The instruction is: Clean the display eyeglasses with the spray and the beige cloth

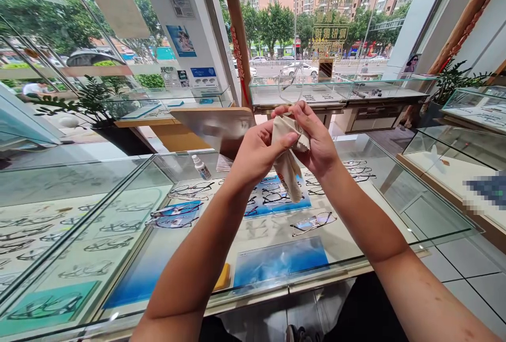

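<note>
Both my hands are raised above a glass display counter (399, 194). My left hand (256, 152) pinches a beige cleaning cloth (288, 165), thumb pressed onto it. My right hand (316, 139) is closed on the same cloth from the other side. A pair of clear-rimmed glasses (290, 82) sticks up out of the cloth above my fingers; its lower part is wrapped and hidden. The tail of the cloth hangs down between my wrists.
Several pairs of glasses lie inside the counter; one pair (313, 222) lies on the glass top. A small spray bottle (201, 167) stands on the counter at the left. More glass counters (340, 89) stand ahead and at the right, potted plants (90, 102) at the windows.
</note>
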A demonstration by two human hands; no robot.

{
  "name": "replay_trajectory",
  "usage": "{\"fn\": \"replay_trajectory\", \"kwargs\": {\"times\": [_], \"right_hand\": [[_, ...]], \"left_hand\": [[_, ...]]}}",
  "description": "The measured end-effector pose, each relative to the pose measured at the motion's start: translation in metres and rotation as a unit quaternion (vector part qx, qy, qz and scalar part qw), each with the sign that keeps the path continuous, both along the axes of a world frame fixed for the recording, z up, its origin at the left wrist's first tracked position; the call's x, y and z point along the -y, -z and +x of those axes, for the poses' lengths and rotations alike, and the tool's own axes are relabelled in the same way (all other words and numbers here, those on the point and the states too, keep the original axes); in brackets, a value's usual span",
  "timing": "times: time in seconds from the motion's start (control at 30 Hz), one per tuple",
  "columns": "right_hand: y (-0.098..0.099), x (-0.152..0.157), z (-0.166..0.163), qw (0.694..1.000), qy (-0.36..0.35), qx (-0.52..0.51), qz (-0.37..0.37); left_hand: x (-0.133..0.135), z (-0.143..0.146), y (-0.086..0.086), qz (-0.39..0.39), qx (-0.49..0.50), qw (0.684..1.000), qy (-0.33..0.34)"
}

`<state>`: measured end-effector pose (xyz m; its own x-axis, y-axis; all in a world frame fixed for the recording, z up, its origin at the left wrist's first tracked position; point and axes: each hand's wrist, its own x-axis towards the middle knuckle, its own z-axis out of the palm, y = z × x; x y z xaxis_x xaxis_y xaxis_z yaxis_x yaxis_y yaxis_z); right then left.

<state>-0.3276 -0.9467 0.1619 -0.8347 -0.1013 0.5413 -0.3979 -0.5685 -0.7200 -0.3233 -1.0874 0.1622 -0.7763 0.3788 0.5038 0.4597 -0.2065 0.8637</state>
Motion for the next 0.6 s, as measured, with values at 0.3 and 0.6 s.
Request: {"fn": "replay_trajectory", "kwargs": {"times": [0.3, 0.6], "right_hand": [[0.0, 0.008, 0.004, 1.0, 0.005, 0.0, 0.024], [-0.003, 0.012, 0.011, 1.0, -0.018, 0.003, 0.001]], "left_hand": [[-0.005, -0.001, 0.007, 0.014, -0.089, 0.988, -0.125], [-0.001, -0.006, 0.003, 0.007, -0.084, 0.986, -0.14]]}}
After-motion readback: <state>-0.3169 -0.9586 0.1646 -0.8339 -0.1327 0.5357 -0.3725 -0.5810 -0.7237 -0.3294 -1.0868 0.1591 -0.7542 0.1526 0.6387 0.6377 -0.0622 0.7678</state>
